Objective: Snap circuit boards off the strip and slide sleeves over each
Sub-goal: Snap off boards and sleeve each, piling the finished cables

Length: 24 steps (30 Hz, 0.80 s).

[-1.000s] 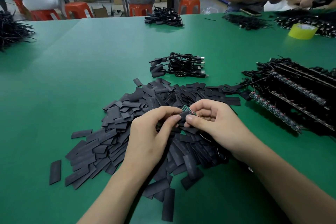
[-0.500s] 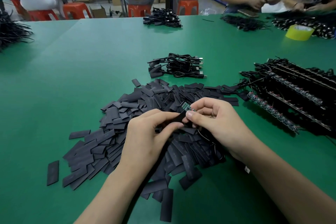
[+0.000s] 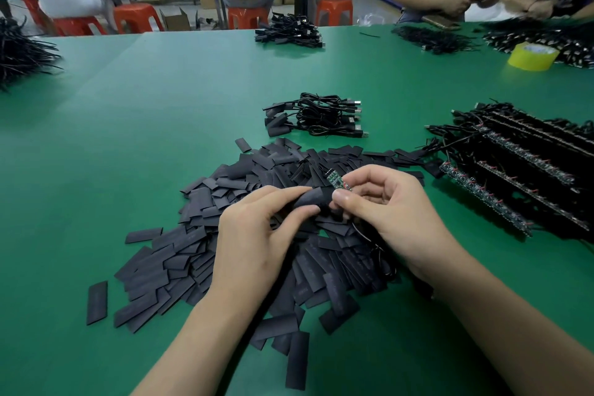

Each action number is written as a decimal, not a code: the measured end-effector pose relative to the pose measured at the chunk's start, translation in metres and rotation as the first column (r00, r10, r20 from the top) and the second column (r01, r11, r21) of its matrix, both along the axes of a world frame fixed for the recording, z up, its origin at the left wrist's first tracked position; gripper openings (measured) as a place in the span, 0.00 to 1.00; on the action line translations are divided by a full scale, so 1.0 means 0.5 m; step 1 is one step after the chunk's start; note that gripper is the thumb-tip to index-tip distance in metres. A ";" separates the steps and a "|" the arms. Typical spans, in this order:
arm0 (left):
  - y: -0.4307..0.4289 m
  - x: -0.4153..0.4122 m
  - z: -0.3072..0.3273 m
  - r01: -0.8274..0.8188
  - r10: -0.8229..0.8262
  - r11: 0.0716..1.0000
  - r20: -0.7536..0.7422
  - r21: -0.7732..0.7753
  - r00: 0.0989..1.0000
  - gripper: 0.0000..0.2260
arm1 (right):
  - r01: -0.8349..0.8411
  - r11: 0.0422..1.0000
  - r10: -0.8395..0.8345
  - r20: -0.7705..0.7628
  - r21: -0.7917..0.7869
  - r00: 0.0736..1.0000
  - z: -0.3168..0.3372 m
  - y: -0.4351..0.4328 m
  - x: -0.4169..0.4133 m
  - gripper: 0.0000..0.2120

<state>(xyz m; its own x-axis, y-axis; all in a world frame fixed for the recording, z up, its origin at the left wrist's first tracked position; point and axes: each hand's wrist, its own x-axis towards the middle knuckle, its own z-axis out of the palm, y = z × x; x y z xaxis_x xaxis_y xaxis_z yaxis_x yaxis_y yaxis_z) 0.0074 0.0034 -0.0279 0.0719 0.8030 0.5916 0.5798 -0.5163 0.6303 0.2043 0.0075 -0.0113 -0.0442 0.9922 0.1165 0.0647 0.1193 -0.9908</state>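
My right hand (image 3: 390, 209) pinches a small green circuit board (image 3: 337, 182) between thumb and fingers, its far end sticking up and left. My left hand (image 3: 260, 235) grips a black sleeve (image 3: 313, 198) between thumb and forefinger, right beside the board's near end. Whether the sleeve is on the board I cannot tell. Both hands hover over a big pile of flat black sleeves (image 3: 199, 254) on the green table (image 3: 144, 125). Strips of joined circuit boards with black wires (image 3: 520, 167) lie to the right.
A bundle of sleeved black cables (image 3: 318, 116) lies beyond the pile. More cable heaps (image 3: 289, 30) sit at the far edge, a yellow tape roll (image 3: 532, 56) at far right. People work across the table and at a rear bench.
The hands rose slightly and the sleeve in my left hand now shows wider beside the board. The board sticks out further from my right fingers.
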 end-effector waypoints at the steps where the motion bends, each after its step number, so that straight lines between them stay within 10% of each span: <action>1: 0.002 -0.001 0.001 -0.009 0.009 1.000 0.012 -0.010 1.000 0.09 | 0.003 1.000 -0.003 -0.002 0.002 1.000 0.003 0.002 0.005 0.03; 24: 0.007 -0.015 -0.008 0.043 -0.043 0.999 -0.139 -0.003 0.989 0.12 | -0.180 0.983 0.182 0.339 -0.039 0.923 0.002 0.007 0.026 0.07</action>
<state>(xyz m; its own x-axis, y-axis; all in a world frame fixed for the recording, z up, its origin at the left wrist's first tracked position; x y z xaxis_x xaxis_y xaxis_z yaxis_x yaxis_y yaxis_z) 0.0000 0.0071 -0.0318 0.1880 0.7972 0.5737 0.6392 -0.5428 0.5448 0.2172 0.0109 -0.0106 -0.2588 0.9643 0.0562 0.3758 0.1541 -0.9138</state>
